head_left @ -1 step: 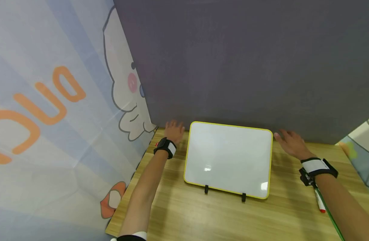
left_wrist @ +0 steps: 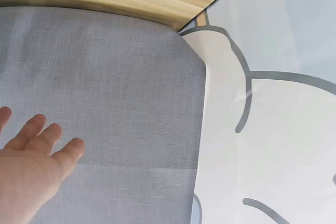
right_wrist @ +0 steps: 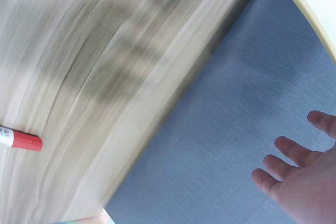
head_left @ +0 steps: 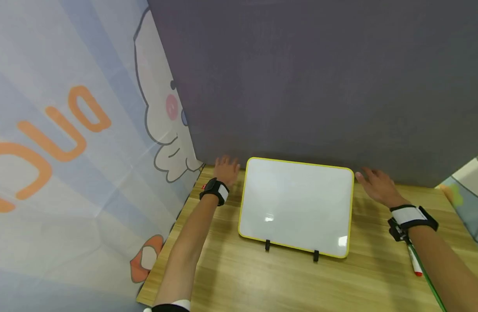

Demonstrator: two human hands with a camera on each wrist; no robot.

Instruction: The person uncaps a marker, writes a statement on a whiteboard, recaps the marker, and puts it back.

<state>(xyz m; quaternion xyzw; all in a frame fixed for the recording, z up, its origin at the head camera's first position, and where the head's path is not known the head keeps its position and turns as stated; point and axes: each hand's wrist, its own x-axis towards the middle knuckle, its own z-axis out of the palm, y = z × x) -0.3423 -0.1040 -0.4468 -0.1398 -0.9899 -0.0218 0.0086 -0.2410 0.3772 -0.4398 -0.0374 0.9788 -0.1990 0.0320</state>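
Observation:
A small whiteboard (head_left: 295, 206) with a yellow rim stands on two black feet (head_left: 267, 245) in the middle of the wooden table. Its surface carries only light reflections. To its left, my left hand (head_left: 226, 171) is spread beside the board's edge, holding nothing. On the other side my right hand (head_left: 380, 187) has its fingers loosely extended close to the board's upper right corner; whether it touches the rim I cannot tell. A white marker (head_left: 415, 260) with a red end lies near the right forearm, partly hidden by it.
A dark grey panel (head_left: 301, 86) rises behind the table (head_left: 239, 281). Cloth with cartoon prints (head_left: 106, 173) hangs on the left. A thin green strip (head_left: 427, 277) shows along the right forearm. Both wrists wear black straps.

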